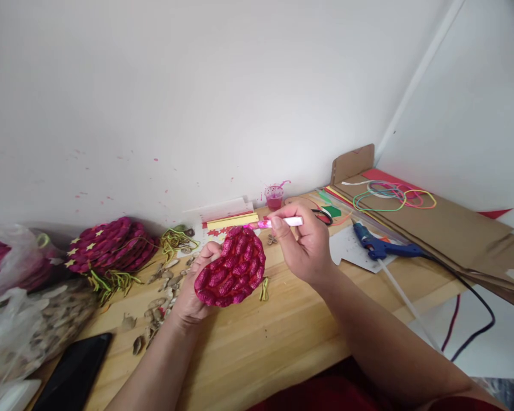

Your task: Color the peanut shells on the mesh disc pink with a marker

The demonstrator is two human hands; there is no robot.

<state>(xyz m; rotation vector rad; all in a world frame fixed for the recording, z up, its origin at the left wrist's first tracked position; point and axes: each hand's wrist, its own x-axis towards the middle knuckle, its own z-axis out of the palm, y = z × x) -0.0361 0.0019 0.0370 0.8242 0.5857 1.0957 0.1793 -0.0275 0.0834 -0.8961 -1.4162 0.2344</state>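
My left hand (199, 285) is closed around the left edge of a magenta disc covered in painted peanut shells (233, 271), tilted up over the table. Between the thumb and fingers of my right hand (306, 242) is a paintbrush (292, 221) with a white handle stained pink. Its tip is at the top edge of the disc; whether it touches is hard to tell. Behind my hands, against the wall, stands a clear cup of pink paint (274, 197).
On the left are stacked magenta shell discs (111, 245), loose peanut shells (167, 291), a plastic bag of shells (60, 319) and a black phone (75, 371). To the right lie a blue glue gun (379, 246), black-handled scissors (323, 217), and cardboard sheets (449, 228) topped with coloured cords (394, 196).
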